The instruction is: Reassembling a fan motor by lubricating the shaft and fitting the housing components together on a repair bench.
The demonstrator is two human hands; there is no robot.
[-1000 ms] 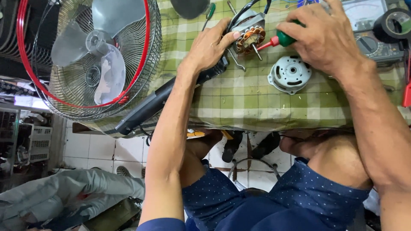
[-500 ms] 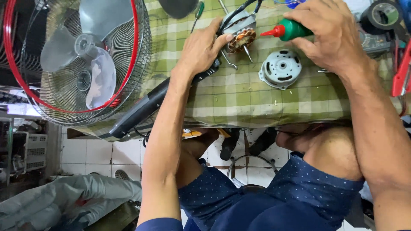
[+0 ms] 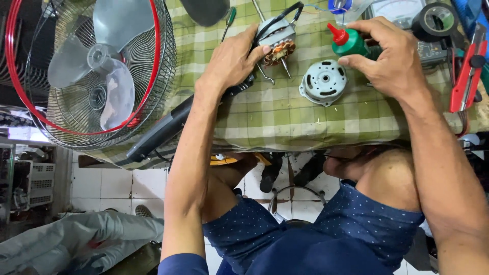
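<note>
Oiling step: L hand (image 3: 232,61) grips motor core (image 3: 277,43), R hand (image 3: 392,56) pinches green oil bottle (image 3: 349,43) just beside; next req. nozzle aimed at shaft.

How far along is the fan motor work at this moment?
Done: motor end cover is off, lying on the checked cloth. In hand: left hand steadies the motor core; right hand holds a green red-tipped bottle. Left: fan remains separate.
</note>
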